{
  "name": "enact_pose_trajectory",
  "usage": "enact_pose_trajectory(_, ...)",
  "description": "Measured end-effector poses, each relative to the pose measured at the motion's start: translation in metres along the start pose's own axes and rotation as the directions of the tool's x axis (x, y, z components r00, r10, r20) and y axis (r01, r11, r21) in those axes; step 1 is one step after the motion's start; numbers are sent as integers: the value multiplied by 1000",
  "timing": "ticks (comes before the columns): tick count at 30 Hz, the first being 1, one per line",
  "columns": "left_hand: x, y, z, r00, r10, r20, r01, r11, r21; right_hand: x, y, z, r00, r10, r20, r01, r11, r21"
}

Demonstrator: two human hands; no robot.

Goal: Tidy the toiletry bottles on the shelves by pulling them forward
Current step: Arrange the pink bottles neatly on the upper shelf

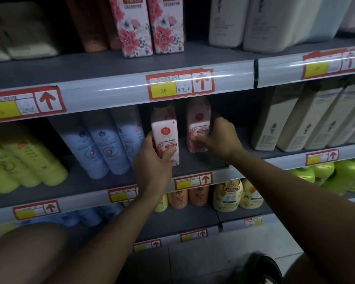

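Observation:
Two pink floral Camellia bottles stand on the middle shelf (195,162). My left hand (152,160) grips the left pink bottle (165,132) low on its body, thumb across the front. My right hand (221,138) grips the right pink bottle (198,124), fingers round its right side and thumb on its front. The right bottle stands a little further back than the left one. Both stand upright.
Blue bottles (103,146) and yellow-green bottles (25,160) lean to the left on the same shelf; beige bottles (295,119) stand to the right. Floral bottles (148,25) are on the shelf above; orange and cream bottles (228,194) below. A shoe (260,269) shows on the floor.

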State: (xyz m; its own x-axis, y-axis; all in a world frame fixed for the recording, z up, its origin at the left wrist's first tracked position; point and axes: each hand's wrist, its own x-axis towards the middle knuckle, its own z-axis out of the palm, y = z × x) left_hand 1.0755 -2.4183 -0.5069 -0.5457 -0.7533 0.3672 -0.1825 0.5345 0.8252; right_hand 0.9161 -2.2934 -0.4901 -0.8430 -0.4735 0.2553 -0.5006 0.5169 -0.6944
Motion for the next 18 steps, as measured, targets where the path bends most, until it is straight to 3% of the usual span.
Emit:
enact_pose_trajectory(7, 3, -3, 7, 999, 30, -17, -31, 999, -23, 15, -8, 20, 997, 66, -26, -64, 994, 87)
enact_pose_trajectory(18, 6, -8, 13, 999, 33, -39, -35, 998, -59, 28, -9, 38, 999, 24, -37, -20, 995, 93)
